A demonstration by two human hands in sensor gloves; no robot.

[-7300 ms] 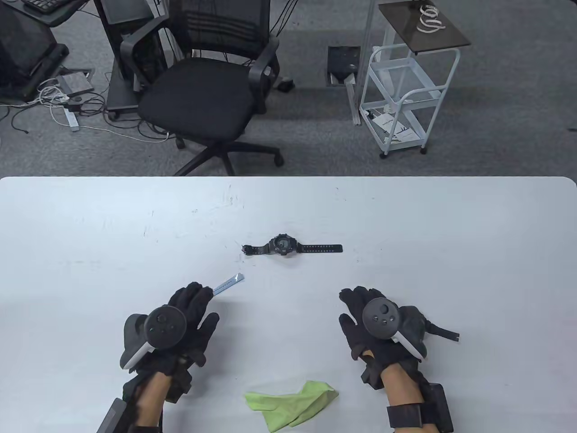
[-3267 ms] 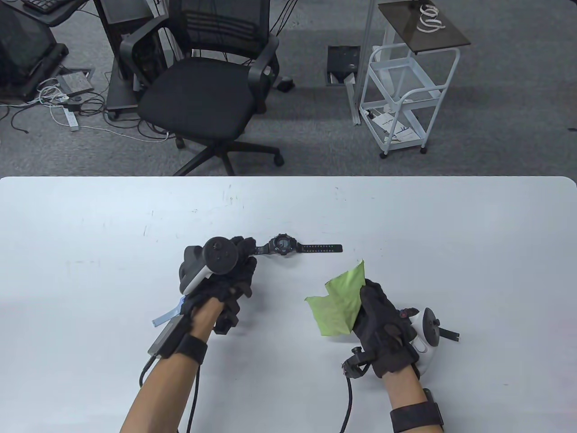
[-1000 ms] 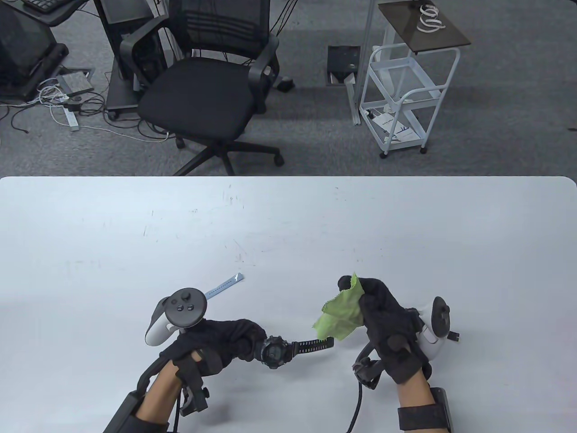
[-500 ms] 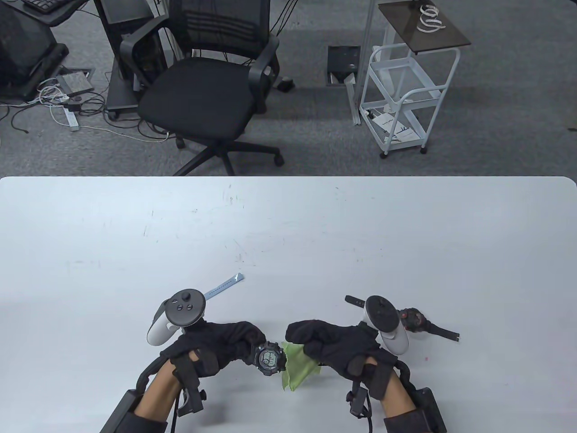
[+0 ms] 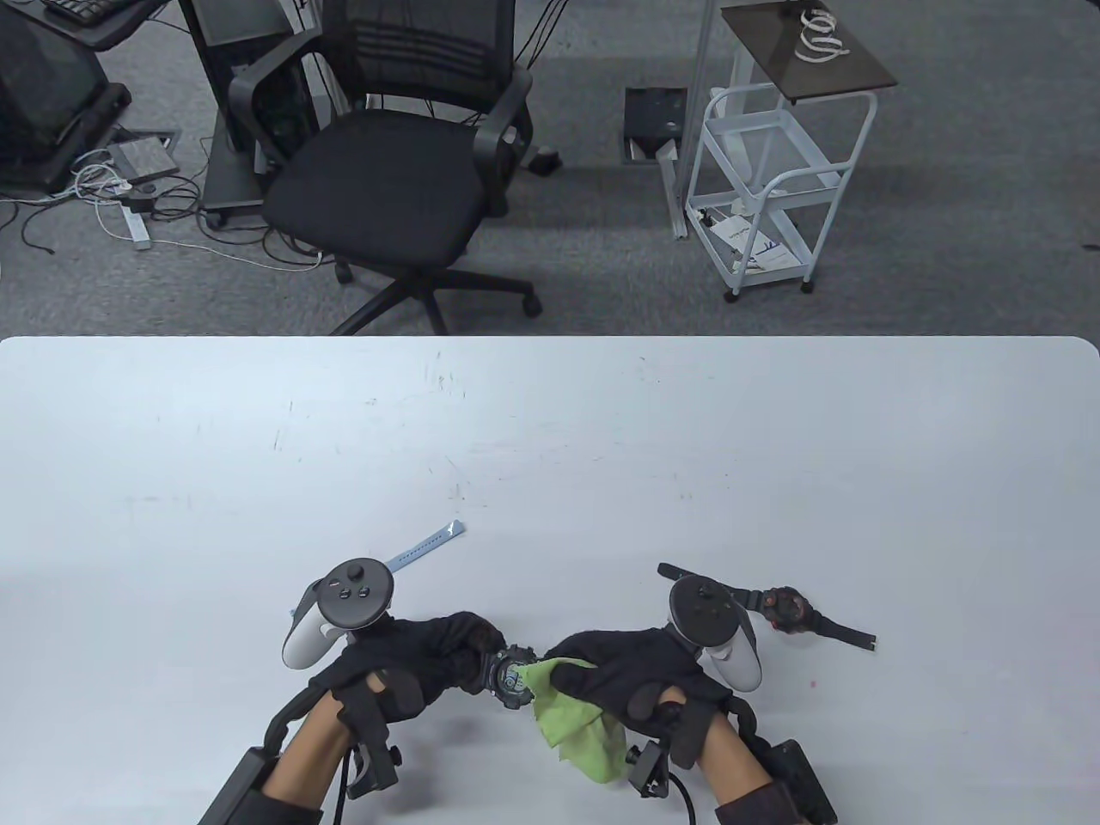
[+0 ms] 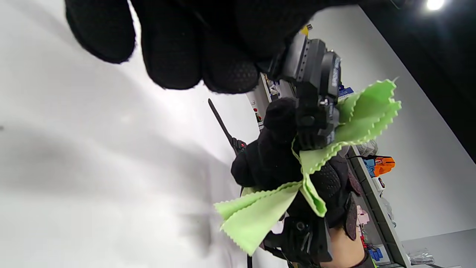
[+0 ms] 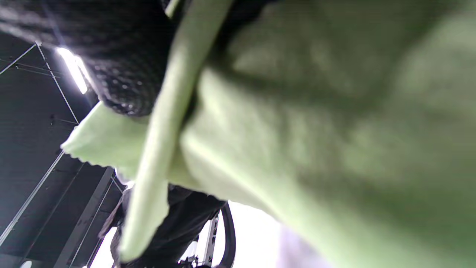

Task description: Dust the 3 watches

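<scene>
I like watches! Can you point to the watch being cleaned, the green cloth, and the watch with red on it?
black watch [image 5: 510, 678], table view, on its face.
green cloth [image 5: 577, 728], table view, on the hanging fold.
red-trimmed watch [image 5: 788, 608], table view, on its case.

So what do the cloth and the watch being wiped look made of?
Cloth: thin green woven fabric, probably microfibre; matte, with zigzag-cut edges and soft folds. Watch: dark moulded plastic or resin casing, by its look, matte, blocky, with ridged sides; its strap is hidden by the left hand.
</scene>
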